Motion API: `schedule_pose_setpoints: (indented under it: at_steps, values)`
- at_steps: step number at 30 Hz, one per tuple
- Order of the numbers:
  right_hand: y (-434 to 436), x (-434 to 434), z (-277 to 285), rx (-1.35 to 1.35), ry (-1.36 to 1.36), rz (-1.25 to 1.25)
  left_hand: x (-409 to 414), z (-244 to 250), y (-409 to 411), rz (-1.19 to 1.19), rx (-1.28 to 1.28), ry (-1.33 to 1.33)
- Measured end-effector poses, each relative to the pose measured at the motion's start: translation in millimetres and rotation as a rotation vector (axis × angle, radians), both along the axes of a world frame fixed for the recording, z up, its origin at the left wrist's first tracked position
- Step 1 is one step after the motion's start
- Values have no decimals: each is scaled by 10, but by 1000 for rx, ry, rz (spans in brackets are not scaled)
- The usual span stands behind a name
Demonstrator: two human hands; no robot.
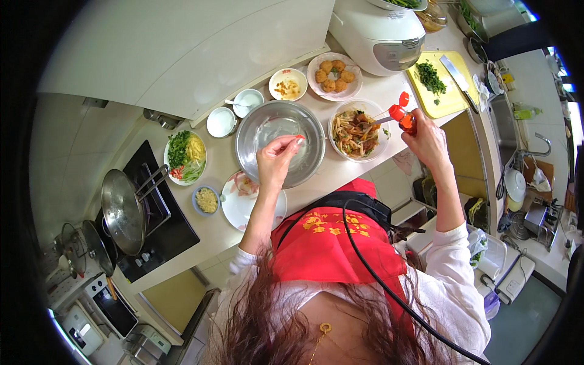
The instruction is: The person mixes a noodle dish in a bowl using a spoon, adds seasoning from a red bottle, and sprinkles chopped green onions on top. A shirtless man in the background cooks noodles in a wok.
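Observation:
My right hand (426, 137) grips a small bottle (404, 118) with a red flip cap standing open. The bottle is tilted, its mouth towards a clear round bowl (359, 156) of mixed shredded food (356, 134). A utensil handle (383, 120) sticks out of this bowl towards the bottle. Above a large metal bowl (248, 137) is my left hand (276, 159), its fingers and thumb drawn together near the fingertips; whether something small is between them I cannot tell. Below the left forearm lies a white plate with a floral pattern (237, 205).
Behind stand a plate of fried balls (334, 76), small bowls (287, 85) and a rice cooker (381, 39). At right, a knife (456, 77) lies on a yellow cutting board (422, 98) with chopped greens. Left are a plate of cut vegetables (186, 157) and a lidded pan (123, 212) on the stove.

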State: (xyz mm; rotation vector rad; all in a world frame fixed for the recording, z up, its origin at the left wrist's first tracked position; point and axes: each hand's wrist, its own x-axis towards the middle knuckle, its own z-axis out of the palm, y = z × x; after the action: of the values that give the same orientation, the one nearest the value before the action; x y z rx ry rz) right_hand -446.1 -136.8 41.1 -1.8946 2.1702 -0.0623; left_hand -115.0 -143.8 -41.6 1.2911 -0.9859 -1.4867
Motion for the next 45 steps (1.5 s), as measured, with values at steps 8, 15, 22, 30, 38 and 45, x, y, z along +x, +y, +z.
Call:
schedule_pose_setpoints:
  at_steps: [8, 15, 22, 30, 38, 45]
  values:
    - [-61, -45, 71, 53, -44, 143, -315, 16, -73, 17, -33, -45]
    - [-267, -246, 104, 18, -281, 226, -689, 72, -40, 165, -34, -60]
    - [-511, -682, 227, 23, -764, 150, -1127, 12, 62, 294, -4, -60]
    - [-998, -1527, -478, -4, -1307, 154, -1567, 119, 342, 395, -121, -69]
    - [-1338, -1825, -1437, 110, -1233, 152, -3028, -58, 557, -105, -377, -448]
    - [-1439, -1845, -1540, 145, -1274, 239, -3755, -1039, -204, -417, -408, -1379]
